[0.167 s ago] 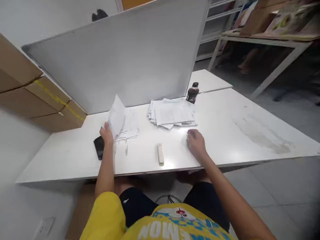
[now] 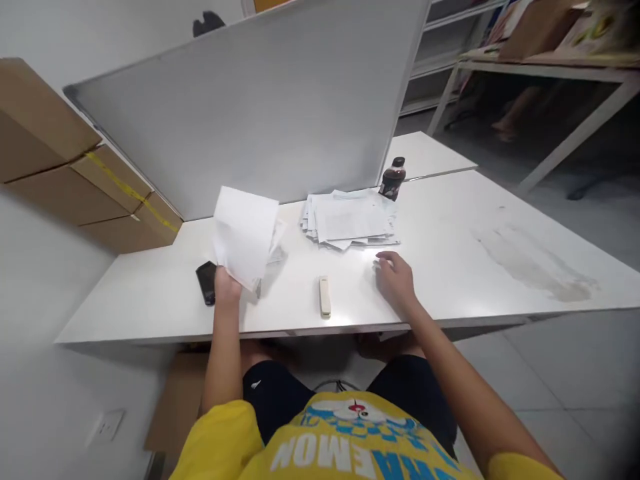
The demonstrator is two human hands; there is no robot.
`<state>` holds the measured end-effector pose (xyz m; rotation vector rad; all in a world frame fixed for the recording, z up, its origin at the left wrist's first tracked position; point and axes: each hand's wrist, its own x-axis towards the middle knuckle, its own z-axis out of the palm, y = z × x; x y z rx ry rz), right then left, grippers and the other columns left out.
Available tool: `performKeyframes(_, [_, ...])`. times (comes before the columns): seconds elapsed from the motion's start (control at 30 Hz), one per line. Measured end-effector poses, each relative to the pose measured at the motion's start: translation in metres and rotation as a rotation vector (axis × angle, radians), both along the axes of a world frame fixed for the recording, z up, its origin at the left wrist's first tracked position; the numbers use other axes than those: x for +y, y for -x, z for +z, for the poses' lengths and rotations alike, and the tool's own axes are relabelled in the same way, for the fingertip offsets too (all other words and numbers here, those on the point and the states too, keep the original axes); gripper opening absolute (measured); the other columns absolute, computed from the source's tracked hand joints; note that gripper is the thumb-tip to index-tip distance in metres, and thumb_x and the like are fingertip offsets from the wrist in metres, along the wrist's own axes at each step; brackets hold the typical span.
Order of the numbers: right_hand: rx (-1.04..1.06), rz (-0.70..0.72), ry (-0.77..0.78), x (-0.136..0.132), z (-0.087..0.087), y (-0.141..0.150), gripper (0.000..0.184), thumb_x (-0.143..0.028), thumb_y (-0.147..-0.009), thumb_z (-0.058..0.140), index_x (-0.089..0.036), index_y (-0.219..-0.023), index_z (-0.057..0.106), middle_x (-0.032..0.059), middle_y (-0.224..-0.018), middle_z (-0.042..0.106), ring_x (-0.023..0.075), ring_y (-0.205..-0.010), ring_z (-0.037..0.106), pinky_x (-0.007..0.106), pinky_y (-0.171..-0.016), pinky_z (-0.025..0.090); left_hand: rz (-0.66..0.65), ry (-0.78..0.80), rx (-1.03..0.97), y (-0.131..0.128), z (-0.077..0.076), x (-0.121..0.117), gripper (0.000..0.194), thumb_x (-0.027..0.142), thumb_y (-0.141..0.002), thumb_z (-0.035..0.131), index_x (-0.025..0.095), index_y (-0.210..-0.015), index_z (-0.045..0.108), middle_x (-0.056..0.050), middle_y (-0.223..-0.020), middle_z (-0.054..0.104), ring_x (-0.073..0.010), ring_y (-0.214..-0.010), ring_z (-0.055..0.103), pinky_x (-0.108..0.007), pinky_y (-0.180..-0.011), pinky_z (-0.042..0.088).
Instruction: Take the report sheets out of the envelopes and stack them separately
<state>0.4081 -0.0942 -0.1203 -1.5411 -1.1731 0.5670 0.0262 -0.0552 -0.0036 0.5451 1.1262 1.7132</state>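
Note:
My left hand (image 2: 227,283) is closed on the lower edge of a white sheet of paper (image 2: 245,230), which is raised and tilted above the desk. Other papers (image 2: 279,248) show partly behind that sheet. Just left of this hand lies a black phone (image 2: 205,283). My right hand (image 2: 396,281) rests on the desk with loosely bent fingers, the index finger apart, and nothing visible in it. Between the hands is a slim cream stapler (image 2: 325,297). Beyond the right hand, an uneven stack of papers (image 2: 353,217) lies near the board.
A dark bottle (image 2: 393,179) stands at the stack's right end. The white desk (image 2: 440,267) is backed by a large whiteboard (image 2: 260,107). Cardboard boxes (image 2: 45,127) fill the left side. Another table (image 2: 540,67) and a person's leg (image 2: 515,113) show at far right.
The sheet in my left hand has swung to the right and turned its broad face toward me, covering much of the papers behind. My right hand's index finger has stretched out a little.

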Motion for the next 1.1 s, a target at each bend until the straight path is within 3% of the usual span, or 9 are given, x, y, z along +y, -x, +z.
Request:
performKeyframes(0.13, [0.280, 0.194, -0.029, -0.008, 0.027, 0.029, 0.048, -0.060, -0.084, 0.048, -0.020, -0.105, 0.066, 0.0117, -0.110, 0.070, 0.0266, -0.103, 0.064, 0.043, -0.092, 0.047, -0.205, 0.169, -0.094, -0.029, -0.024, -0.044, 0.032, 0.036, -0.086, 0.060, 0.016, -0.109, 0.069, -0.008, -0.089, 0.077, -0.0243, -0.098, 0.072, -0.036, -0.090, 0.058])
performKeyframes(0.3, [0.626, 0.582, 0.081, -0.017, 0.069, 0.075, 0.073, -0.078, -0.084, 0.033, -0.023, -0.122, 0.063, 0.0084, -0.116, 0.070, 0.0241, -0.102, 0.066, 0.039, -0.086, 0.053, -0.201, 0.266, 0.015, -0.053, -0.051, -0.078, 0.024, 0.030, -0.079, 0.069, 0.014, -0.097, 0.070, -0.008, -0.080, 0.076, -0.0258, -0.090, 0.074, -0.037, -0.086, 0.059])
performKeyframes(0.47, [0.583, 0.453, 0.152, -0.022, 0.081, 0.085, 0.054, -0.054, -0.065, 0.076, -0.019, -0.105, 0.069, 0.0024, -0.084, 0.072, 0.0218, -0.080, 0.066, 0.036, -0.074, 0.055, -0.066, 0.221, 0.090, -0.055, -0.059, -0.093, 0.018, 0.028, -0.079, 0.071, 0.011, -0.084, 0.067, -0.010, -0.076, 0.074, -0.0255, -0.089, 0.074, -0.036, -0.084, 0.060])
performKeyframes(0.57, [0.545, 0.382, 0.149, -0.021, 0.070, 0.081, 0.041, -0.051, -0.065, 0.075, -0.017, -0.089, 0.070, -0.0005, -0.070, 0.065, 0.0171, -0.068, 0.060, 0.033, -0.066, 0.054, -0.028, 0.217, 0.103, -0.051, -0.063, -0.097, 0.021, 0.031, -0.076, 0.075, 0.012, -0.081, 0.066, -0.008, -0.074, 0.073, -0.0254, -0.086, 0.074, -0.034, -0.079, 0.060])
performKeyframes(0.7, [0.583, 0.202, 0.044, -0.026, 0.067, 0.069, 0.046, -0.058, -0.073, 0.066, -0.017, -0.093, 0.069, 0.0027, -0.078, 0.068, 0.0186, -0.077, 0.064, 0.036, -0.071, 0.057, 0.117, 0.218, 0.118, -0.047, -0.071, -0.098, 0.027, 0.039, -0.079, 0.073, 0.013, -0.081, 0.064, -0.009, -0.081, 0.074, -0.0240, -0.085, 0.073, -0.034, -0.076, 0.060])
performKeyframes(0.8, [0.359, 0.041, -0.185, -0.042, 0.083, 0.061, 0.045, -0.054, -0.088, 0.052, -0.018, -0.110, 0.069, 0.0092, -0.104, 0.072, 0.0239, -0.103, 0.065, 0.041, -0.088, 0.055, 0.006, 0.200, 0.175, -0.044, -0.079, -0.095, 0.034, 0.045, -0.079, 0.073, 0.011, -0.084, 0.067, -0.013, -0.084, 0.075, -0.0274, -0.092, 0.073, -0.037, -0.083, 0.059])
performKeyframes(0.87, [0.068, 0.074, -0.332, -0.056, 0.095, 0.067, 0.042, -0.043, -0.095, 0.045, -0.020, -0.124, 0.065, 0.0101, -0.124, 0.068, 0.0245, -0.121, 0.059, 0.043, -0.101, 0.049, -0.105, 0.190, 0.195, -0.042, -0.083, -0.092, 0.041, 0.050, -0.077, 0.072, 0.010, -0.087, 0.070, -0.014, -0.085, 0.075, -0.0311, -0.100, 0.071, -0.040, -0.089, 0.057])
performKeyframes(0.97, [-0.364, 0.317, -0.374, -0.080, 0.098, 0.103, 0.043, -0.024, -0.096, 0.041, -0.019, -0.135, 0.058, 0.0107, -0.136, 0.062, 0.0242, -0.132, 0.052, 0.047, -0.113, 0.038, -0.172, 0.157, 0.131, -0.040, -0.086, -0.092, 0.049, 0.057, -0.079, 0.068, 0.010, -0.094, 0.070, -0.016, -0.096, 0.076, -0.0332, -0.112, 0.066, -0.043, -0.098, 0.052])
performKeyframes(1.1, [-0.707, 0.627, -0.211, -0.107, 0.074, 0.173, 0.048, -0.013, -0.092, 0.040, -0.008, -0.138, 0.054, 0.0183, -0.142, 0.055, 0.0292, -0.138, 0.045, 0.055, -0.119, 0.025, -0.264, 0.142, -0.018, -0.037, -0.086, -0.098, 0.059, 0.065, -0.083, 0.056, 0.012, -0.107, 0.068, -0.017, -0.112, 0.072, -0.0311, -0.120, 0.062, -0.044, -0.105, 0.047])
